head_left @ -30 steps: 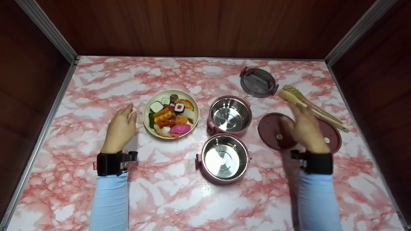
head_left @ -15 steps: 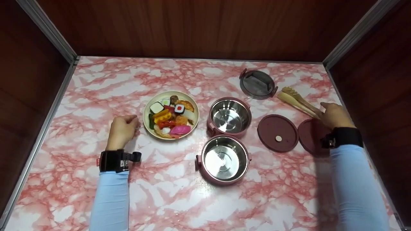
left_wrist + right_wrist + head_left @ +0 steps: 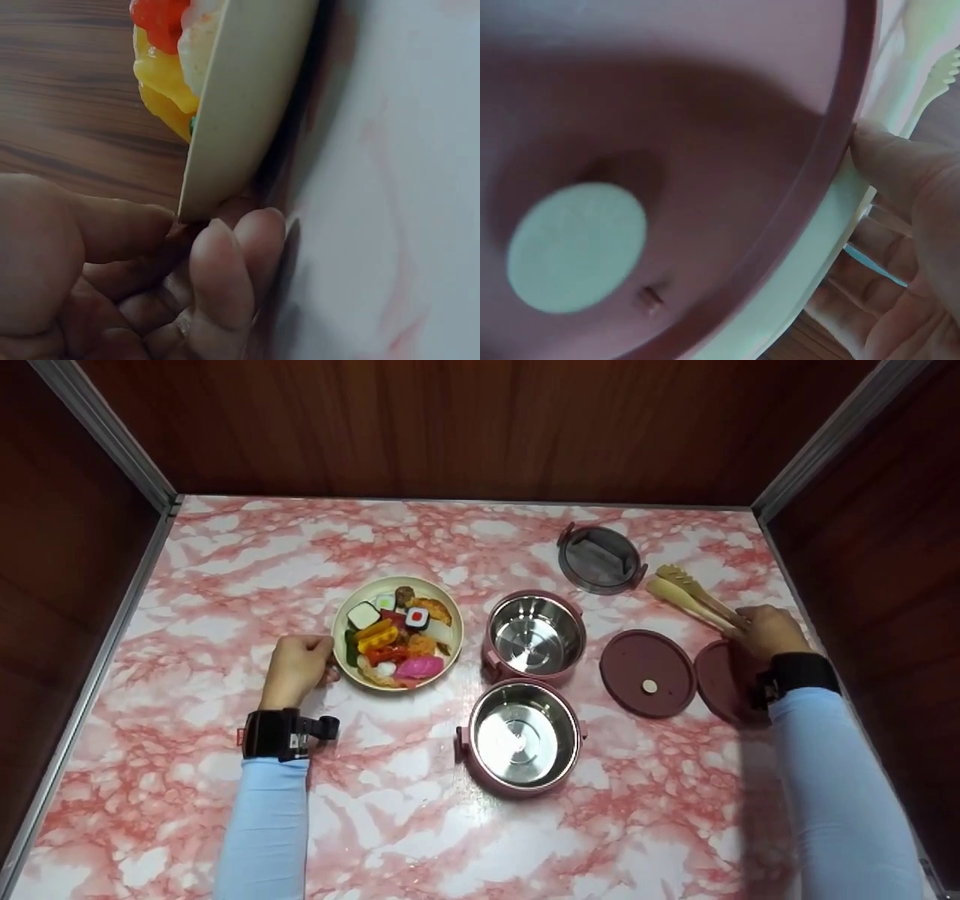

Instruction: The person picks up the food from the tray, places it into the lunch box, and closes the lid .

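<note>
1. Table (image 3: 420, 840): marbled pink and white.
2. Bowl (image 3: 358, 596), left: food pieces (image 3: 418, 667) rise above its rim; a tug at one edge could tip it and spill them.
3. Near pot (image 3: 523, 739) and far pot (image 3: 535, 637), centre: close together, so bumping one could shift both.
4. Right lid (image 3: 716, 675): beside the tongs (image 3: 675, 594) at right; moving those might drag it.
5. Right hand (image 3: 772, 634): thumb and fingers clamped on the tongs; a loose hold could slip.
6. Left hand (image 3: 296, 667): thumb and fingers pinch the bowl's left rim.
</note>
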